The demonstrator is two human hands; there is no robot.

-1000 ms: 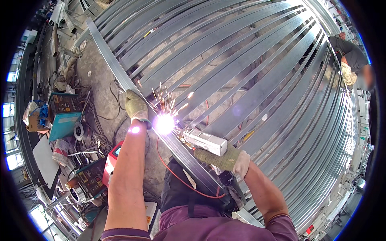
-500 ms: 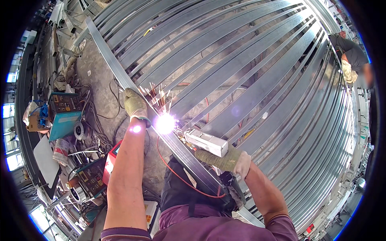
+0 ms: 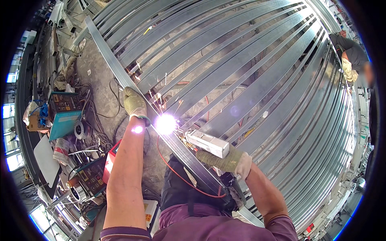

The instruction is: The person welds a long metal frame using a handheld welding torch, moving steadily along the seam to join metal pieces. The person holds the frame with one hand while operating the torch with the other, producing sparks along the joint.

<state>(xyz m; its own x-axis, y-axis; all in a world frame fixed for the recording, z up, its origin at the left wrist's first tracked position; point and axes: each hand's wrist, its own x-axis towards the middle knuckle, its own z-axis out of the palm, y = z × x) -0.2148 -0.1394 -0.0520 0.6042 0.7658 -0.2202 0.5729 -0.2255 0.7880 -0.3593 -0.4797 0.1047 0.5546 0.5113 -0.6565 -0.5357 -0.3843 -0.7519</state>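
My left hand [image 3: 135, 104], in a greenish work glove, is closed over the long edge rail [image 3: 107, 54] of a steel frame, just beyond a glaring white welding arc [image 3: 165, 124]. My right hand [image 3: 225, 160], gloved too, grips a welding torch whose white box-shaped body [image 3: 208, 143] lies over the glove. Its tip points at the joint between the rail and a slat, where glare hides the detail. Sparks fly up from the arc. Many parallel steel slats [image 3: 241, 108] run away from the rail to the far right. The fingers of my right hand are mostly hidden.
On the left stand teal-and-black machines with control panels [image 3: 66, 103], a wire spool [image 3: 81, 129] and tangled cables. A red hose [image 3: 167, 160] loops under the rail by my legs. Another person [image 3: 350, 54] bends over the frame's far right side.
The arc keeps burning at nearly the same spot. The spray of sparks has thinned and scattered. Both hands have barely moved.
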